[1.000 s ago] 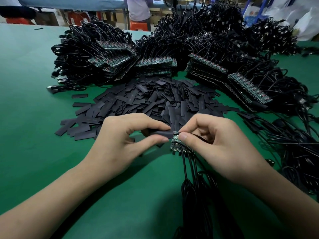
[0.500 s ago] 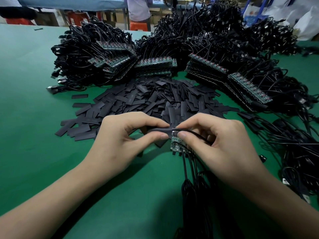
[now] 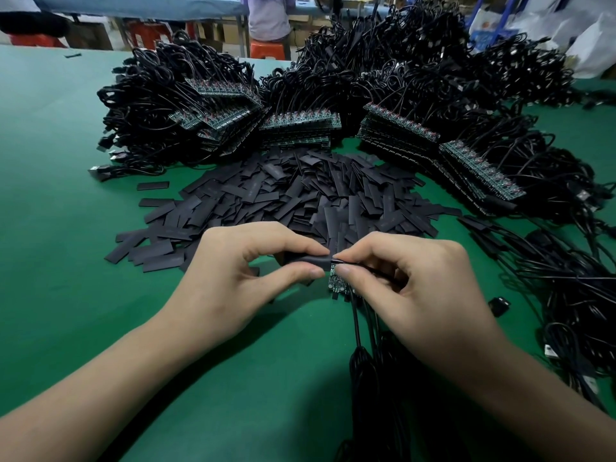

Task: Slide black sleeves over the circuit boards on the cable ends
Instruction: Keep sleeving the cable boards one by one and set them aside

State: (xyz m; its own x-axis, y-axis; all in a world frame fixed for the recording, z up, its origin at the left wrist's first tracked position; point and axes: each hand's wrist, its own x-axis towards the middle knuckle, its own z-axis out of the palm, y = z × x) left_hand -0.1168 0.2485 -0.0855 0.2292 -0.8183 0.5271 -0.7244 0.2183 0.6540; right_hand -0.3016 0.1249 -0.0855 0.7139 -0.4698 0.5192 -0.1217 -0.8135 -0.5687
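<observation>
Between left hand's [image 3: 233, 281] pinching fingers [image 3: 300, 273], black sleeve [image 3: 308, 260]; between right hand's [image 3: 423, 295], cable end [image 3: 338, 261].

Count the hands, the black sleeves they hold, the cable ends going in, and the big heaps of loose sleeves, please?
Hands: 2, left hand and right hand
Sleeves held: 1, held sleeve in the left hand
Cable ends going in: 1, cable end in the right hand
Heaps of loose sleeves: 1, sleeve heap
Total: 5
</observation>
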